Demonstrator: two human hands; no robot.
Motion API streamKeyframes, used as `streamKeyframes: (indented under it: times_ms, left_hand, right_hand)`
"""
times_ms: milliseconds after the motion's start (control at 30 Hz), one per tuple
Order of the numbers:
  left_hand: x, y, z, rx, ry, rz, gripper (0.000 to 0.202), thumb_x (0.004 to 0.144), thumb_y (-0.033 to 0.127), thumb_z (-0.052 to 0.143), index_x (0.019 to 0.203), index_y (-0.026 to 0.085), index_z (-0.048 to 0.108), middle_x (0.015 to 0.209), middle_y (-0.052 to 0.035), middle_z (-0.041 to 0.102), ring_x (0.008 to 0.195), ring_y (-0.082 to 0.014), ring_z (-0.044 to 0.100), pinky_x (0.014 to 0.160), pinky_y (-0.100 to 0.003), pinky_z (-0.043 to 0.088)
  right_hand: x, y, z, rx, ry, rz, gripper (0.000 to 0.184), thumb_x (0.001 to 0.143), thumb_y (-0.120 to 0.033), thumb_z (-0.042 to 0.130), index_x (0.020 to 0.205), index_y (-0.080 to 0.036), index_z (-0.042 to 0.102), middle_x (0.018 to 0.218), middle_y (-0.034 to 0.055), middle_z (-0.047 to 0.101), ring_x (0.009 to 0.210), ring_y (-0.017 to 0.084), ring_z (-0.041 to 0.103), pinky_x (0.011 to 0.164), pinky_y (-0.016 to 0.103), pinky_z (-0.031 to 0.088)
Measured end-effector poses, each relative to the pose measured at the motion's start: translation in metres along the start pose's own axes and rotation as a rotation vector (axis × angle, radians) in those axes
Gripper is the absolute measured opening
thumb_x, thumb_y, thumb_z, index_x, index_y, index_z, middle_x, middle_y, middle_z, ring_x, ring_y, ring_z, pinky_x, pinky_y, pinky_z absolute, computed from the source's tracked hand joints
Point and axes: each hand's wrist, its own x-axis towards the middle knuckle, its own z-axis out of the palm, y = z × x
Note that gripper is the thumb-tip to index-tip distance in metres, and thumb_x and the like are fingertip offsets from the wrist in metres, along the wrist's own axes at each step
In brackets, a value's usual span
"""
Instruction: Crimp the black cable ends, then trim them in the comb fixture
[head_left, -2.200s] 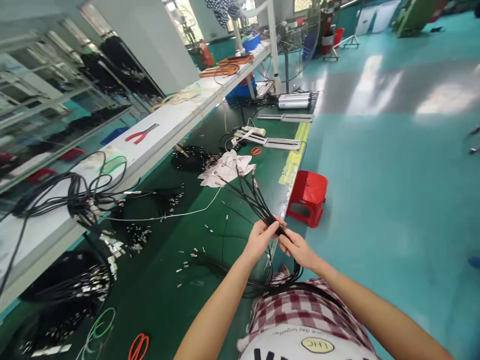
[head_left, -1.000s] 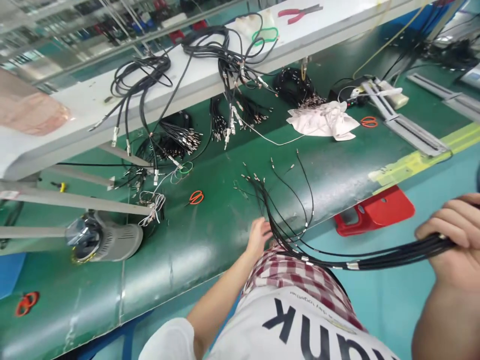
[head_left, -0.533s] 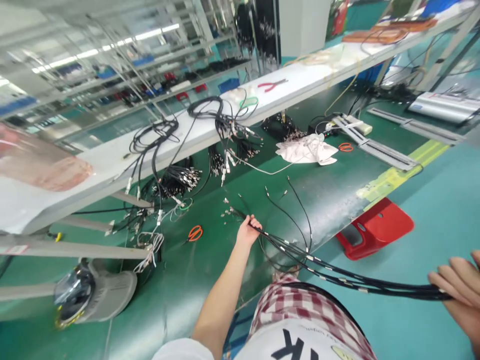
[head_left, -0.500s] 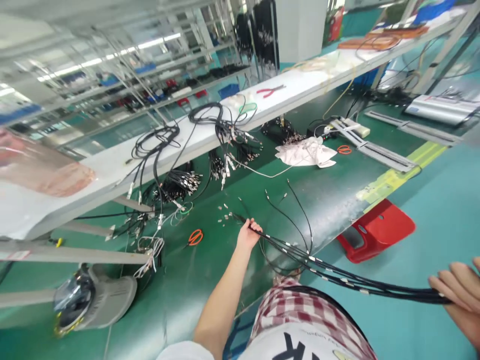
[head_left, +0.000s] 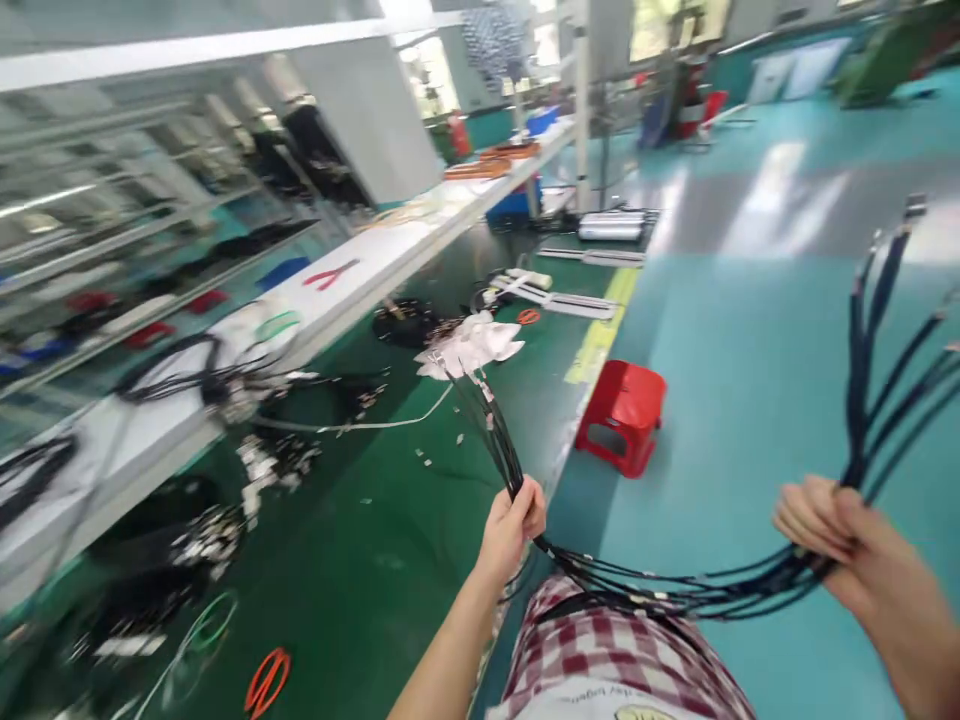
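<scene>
A bundle of thin black cables (head_left: 675, 592) with small white tags sags between my two hands, above my lap. My left hand (head_left: 516, 520) is closed around one end of it, and the loose cable tips fan out over the green table toward a white cloth (head_left: 474, 345). Out to the right over the floor, my right hand (head_left: 829, 525) grips the other end. From that fist several cable ends stick up and spread apart, blurred by motion.
A red plastic stool (head_left: 624, 415) stands beside the green table (head_left: 360, 590). On the table lie orange-handled scissors (head_left: 268, 682) and metal rails (head_left: 574, 302). A raised white shelf (head_left: 300, 300) carries red pliers (head_left: 330, 275) and coiled black cables (head_left: 176, 370).
My view has swung to the right. My right hand has lifted, with its cable ends now showing. The cables hang in a curve instead of nearly straight, and the left-hand ends point up and forward.
</scene>
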Motion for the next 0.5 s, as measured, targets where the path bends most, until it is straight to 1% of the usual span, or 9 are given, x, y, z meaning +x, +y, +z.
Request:
streamKeyframes:
  times_ms: [33,100,167,233,267,333,367,433,500]
  left_hand:
    - [0.017,-0.010,0.037,0.057,-0.083,-0.027,0.040,0.091,0.050,0.059,0.074,0.015,0.052,0.052,0.0092,0.025,0.044,-0.0035,0.022,0.047,-0.020,0.017]
    - [0.045,-0.035,0.111,0.170,-0.245,-0.082,0.041,0.091,0.050,0.059,0.074,0.014,0.053,0.052,0.0082,0.029,0.046,-0.0038,0.023,0.048,-0.021,0.017]
    - [0.065,-0.064,0.182,0.277,-0.389,-0.126,0.041,0.092,0.050,0.057,0.075,0.013,0.055,0.052,0.0079,0.029,0.047,-0.0043,0.023,0.048,-0.022,0.016]
    - [0.079,-0.095,0.249,0.377,-0.507,-0.151,0.041,0.092,0.051,0.055,0.076,0.013,0.055,0.052,0.0078,0.029,0.047,-0.0048,0.023,0.048,-0.022,0.015]
    - [0.084,-0.110,0.280,0.423,-0.556,-0.155,0.041,0.092,0.051,0.055,0.077,0.013,0.056,0.053,0.0077,0.030,0.048,-0.0051,0.023,0.049,-0.023,0.015]
    - [0.091,-0.137,0.336,0.507,-0.640,-0.150,0.040,0.093,0.051,0.053,0.078,0.013,0.056,0.054,0.0071,0.030,0.050,-0.0058,0.024,0.050,-0.023,0.016]
    - [0.094,-0.148,0.361,0.545,-0.676,-0.143,0.040,0.094,0.050,0.053,0.079,0.013,0.057,0.056,0.0067,0.030,0.051,-0.0061,0.024,0.050,-0.023,0.016]
    - [0.097,-0.167,0.404,0.610,-0.738,-0.130,0.038,0.094,0.048,0.053,0.080,0.013,0.057,0.058,0.0059,0.031,0.054,-0.0068,0.025,0.052,-0.023,0.017]
    - [0.101,-0.179,0.440,0.659,-0.786,-0.126,0.036,0.094,0.046,0.054,0.080,0.013,0.058,0.061,0.0050,0.032,0.056,-0.0075,0.026,0.052,-0.023,0.018]
  right_hand:
    - [0.003,-0.007,-0.025,0.084,-0.007,0.027,0.053,0.091,-0.053,0.055,0.051,-0.023,0.038,0.048,-0.0038,0.021,0.040,0.009,0.019,0.046,0.040,0.013]
    - [0.006,-0.025,-0.073,0.154,0.043,0.013,0.052,0.092,-0.042,0.060,0.051,-0.020,0.037,0.051,-0.0034,0.026,0.043,0.008,0.019,0.047,0.037,0.012]
    - [0.006,-0.049,-0.117,0.209,0.113,-0.074,0.051,0.094,-0.042,0.058,0.052,-0.018,0.042,0.053,-0.0041,0.027,0.044,0.007,0.018,0.048,0.034,0.010]
    - [0.004,-0.074,-0.157,0.233,0.153,-0.122,0.041,0.094,-0.043,0.059,0.062,-0.017,0.056,0.055,-0.0049,0.030,0.045,0.006,0.020,0.047,0.032,0.008]
    - [0.002,-0.086,-0.176,0.248,0.173,-0.148,0.031,0.093,-0.041,0.062,0.075,-0.016,0.065,0.055,-0.0063,0.029,0.045,0.006,0.019,0.047,0.030,0.008]
    - [-0.002,-0.107,-0.210,0.255,0.211,-0.205,0.023,0.089,-0.038,0.068,0.091,-0.016,0.070,0.055,-0.0081,0.027,0.045,0.005,0.017,0.047,0.028,0.008]
    - [-0.003,-0.116,-0.225,0.242,0.239,-0.224,0.025,0.087,-0.038,0.071,0.097,-0.015,0.071,0.055,-0.0087,0.026,0.046,0.005,0.017,0.047,0.028,0.008]
    - [-0.005,-0.131,-0.251,0.218,0.298,-0.259,0.031,0.081,-0.036,0.076,0.102,-0.014,0.072,0.054,-0.0090,0.028,0.047,0.004,0.017,0.046,0.026,0.009]
    - [-0.004,-0.141,-0.273,0.223,0.370,-0.277,0.034,0.075,-0.036,0.081,0.100,-0.015,0.073,0.056,-0.0075,0.037,0.048,0.004,0.020,0.045,0.025,0.013]
